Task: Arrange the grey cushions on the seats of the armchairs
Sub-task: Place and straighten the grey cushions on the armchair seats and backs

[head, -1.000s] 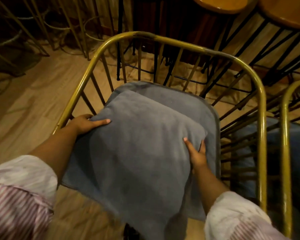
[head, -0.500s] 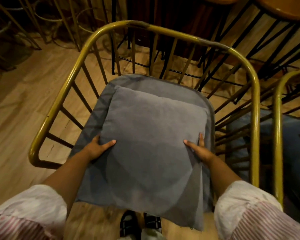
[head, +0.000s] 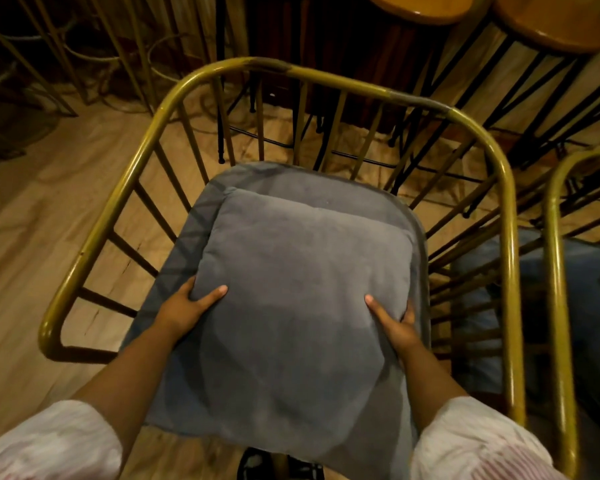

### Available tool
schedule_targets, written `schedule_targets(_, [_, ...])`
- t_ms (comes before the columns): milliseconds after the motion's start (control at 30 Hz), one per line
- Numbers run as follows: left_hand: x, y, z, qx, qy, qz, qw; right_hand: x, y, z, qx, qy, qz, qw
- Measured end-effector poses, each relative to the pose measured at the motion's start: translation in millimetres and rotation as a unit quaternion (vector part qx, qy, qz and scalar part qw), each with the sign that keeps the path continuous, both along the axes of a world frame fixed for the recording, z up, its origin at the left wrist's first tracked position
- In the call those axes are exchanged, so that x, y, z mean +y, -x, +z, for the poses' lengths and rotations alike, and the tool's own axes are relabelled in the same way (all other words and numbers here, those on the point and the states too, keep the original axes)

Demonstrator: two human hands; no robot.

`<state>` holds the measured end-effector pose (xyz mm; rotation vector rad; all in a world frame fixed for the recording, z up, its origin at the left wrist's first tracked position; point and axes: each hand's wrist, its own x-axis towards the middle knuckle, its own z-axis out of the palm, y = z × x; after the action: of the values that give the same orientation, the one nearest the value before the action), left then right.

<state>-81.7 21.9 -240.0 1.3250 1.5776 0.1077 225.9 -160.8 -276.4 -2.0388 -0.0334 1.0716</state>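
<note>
While grey cushion [head: 302, 306] lies on armchair [head: 506, 237] seat | both hands grip its sides

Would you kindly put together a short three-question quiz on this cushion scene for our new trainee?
1. True or false: both hands grip the grey cushion at its sides.
2. Multiple choice: the armchair frame around the seat is (a) white plastic, (b) gold-coloured metal, (c) dark wood.
3. Short answer: what stands beyond the back of the armchair, at the top right?

Key
1. True: the left hand holds the left edge and the right hand holds the right edge.
2. b.
3. Stools with round wooden seats on thin black legs.
</note>
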Motion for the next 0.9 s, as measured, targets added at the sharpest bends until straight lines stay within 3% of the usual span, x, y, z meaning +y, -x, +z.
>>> schedule_targets(200, [15.6,-2.5,10.7,-0.002,0.006,-0.034,0.999,-5.6,15.2,3.4,-0.005,-0.012,-0.015,1.000])
schedule_targets(400, [-2.5,12.3,-5.4,-0.008,0.051,-0.015,0.999,9.3,10.0,21.7,-0.010,-0.016,0.032,0.999])
schedule_targets(900, [8.2,4.6,-12.9,0.032,0.024,-0.052,0.998,9.1,11.5,4.4,-0.015,0.038,0.057,0.998])
